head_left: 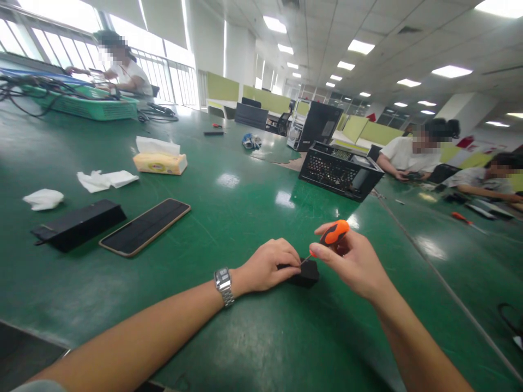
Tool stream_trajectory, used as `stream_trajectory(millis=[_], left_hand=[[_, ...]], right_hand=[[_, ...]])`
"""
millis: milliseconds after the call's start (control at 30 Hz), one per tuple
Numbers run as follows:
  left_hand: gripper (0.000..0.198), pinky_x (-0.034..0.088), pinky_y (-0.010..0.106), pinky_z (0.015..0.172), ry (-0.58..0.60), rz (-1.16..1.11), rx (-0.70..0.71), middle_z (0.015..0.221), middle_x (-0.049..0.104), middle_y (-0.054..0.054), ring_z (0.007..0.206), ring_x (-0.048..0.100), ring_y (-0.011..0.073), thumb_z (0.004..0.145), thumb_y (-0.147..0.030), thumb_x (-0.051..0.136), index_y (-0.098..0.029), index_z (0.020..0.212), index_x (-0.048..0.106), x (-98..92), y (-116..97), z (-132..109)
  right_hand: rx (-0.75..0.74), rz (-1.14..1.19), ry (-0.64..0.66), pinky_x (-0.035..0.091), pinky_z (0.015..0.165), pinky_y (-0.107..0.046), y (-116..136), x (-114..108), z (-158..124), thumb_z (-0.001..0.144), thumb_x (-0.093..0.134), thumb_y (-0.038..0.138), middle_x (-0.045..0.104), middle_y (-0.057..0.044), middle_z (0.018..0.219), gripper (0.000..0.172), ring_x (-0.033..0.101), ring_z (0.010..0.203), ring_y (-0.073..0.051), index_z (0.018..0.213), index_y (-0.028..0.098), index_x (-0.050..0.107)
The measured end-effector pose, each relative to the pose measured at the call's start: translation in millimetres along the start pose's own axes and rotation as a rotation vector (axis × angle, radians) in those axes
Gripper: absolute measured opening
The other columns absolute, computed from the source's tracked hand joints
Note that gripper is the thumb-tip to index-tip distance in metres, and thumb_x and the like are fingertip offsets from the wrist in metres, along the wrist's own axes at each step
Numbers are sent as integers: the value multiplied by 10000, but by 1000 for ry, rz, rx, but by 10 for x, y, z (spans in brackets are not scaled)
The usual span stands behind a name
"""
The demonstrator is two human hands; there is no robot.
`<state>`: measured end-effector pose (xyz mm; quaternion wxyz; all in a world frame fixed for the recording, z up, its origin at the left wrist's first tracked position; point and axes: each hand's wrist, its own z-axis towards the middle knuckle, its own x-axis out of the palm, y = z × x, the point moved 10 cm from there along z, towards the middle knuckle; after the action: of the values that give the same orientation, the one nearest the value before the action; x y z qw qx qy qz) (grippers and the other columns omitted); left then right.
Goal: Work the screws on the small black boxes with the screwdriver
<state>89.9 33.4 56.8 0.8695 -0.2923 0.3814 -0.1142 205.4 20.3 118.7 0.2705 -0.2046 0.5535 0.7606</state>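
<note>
A small black block [305,274] lies on the green table [229,228] in front of me. My left hand [267,267], with a metal watch on its wrist, is closed over the block's left side and holds it down. My right hand [353,260] is closed on an orange-handled screwdriver [334,233]. The screwdriver's thin shaft slants down to the left, and its tip meets the top of the block.
A phone [145,226] and a flat black case [77,223] lie at the left, with crumpled tissues [107,179] and a tissue box [160,162] behind. A black computer case [339,171] stands further back. Other people sit at the far left and right.
</note>
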Motion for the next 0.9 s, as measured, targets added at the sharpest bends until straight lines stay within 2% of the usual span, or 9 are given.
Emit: stream_trajectory(millis=[67, 167, 233, 333, 467, 600, 700, 800, 900], left_hand=[[196, 438, 340, 910, -3, -33, 4, 960, 705, 71, 962, 600, 188, 936, -285, 536, -176, 904, 696, 7, 12, 1], [195, 446, 350, 917, -24, -83, 7, 962, 704, 80, 960, 604, 186, 932, -286, 543, -167, 887, 691, -5, 25, -5], [185, 456, 347, 905, -42, -111, -3, 955, 703, 82, 946, 607, 183, 923, -277, 558, -160, 854, 684, -17, 41, -11], [181, 463, 350, 897, -63, -132, -17, 927, 707, 77, 914, 615, 178, 912, -267, 573, -158, 806, 671, -25, 61, -17], [180, 464, 373, 897, -97, -130, -21, 905, 713, 75, 906, 616, 187, 916, -265, 567, -166, 804, 668, -46, 76, -21], [198, 473, 372, 869, -96, -138, -14, 893, 707, 78, 900, 607, 192, 919, -277, 558, -166, 790, 657, -53, 73, -18], [191, 466, 374, 880, -90, -146, -16, 897, 704, 74, 904, 603, 192, 917, -271, 561, -167, 783, 650, -55, 76, -19], [168, 461, 364, 887, -78, -154, -42, 911, 700, 65, 919, 604, 190, 910, -258, 573, -166, 789, 645, -37, 114, -29], [147, 464, 342, 884, -69, -160, -56, 926, 693, 54, 924, 609, 178, 905, -250, 582, -167, 800, 644, -22, 138, -38]], right_hand=[[-74, 44, -124, 489, 588, -279, 166, -154, 30, 781, 643, 473, 629, -25, 846, 426, 599, 683, -159, 1102, 202, 576], [-154, -68, -260, 502, 706, -330, 505, -246, 90, 827, 569, 516, 652, -61, 953, 392, 628, 819, -200, 1073, 212, 595], [-156, -305, -186, 477, 759, -362, 702, -100, 190, 841, 536, 540, 681, -74, 964, 380, 627, 893, -238, 994, 209, 644], [-100, -588, -75, 448, 662, -334, 840, 25, 343, 829, 529, 579, 713, -84, 904, 427, 648, 818, -255, 1001, 215, 671], [-72, -729, -56, 380, 539, -281, 999, -166, 480, 799, 513, 658, 712, -68, 774, 491, 628, 631, -211, 970, 232, 687], [-145, -814, 11, 406, 560, -295, 1223, -251, 563, 747, 498, 743, 699, -73, 761, 584, 636, 682, -243, 962, 241, 705], [-121, -816, 63, 428, 574, -309, 1181, -128, 594, 707, 518, 764, 703, -84, 785, 623, 647, 714, -259, 965, 231, 711], [-19, -702, 218, 420, 549, -298, 894, 165, 549, 718, 568, 689, 711, -68, 745, 521, 651, 674, -236, 909, 230, 724], [-3, -620, 192, 416, 555, -289, 770, 253, 498, 741, 576, 631, 734, -43, 857, 431, 657, 721, -220, 927, 270, 721]])
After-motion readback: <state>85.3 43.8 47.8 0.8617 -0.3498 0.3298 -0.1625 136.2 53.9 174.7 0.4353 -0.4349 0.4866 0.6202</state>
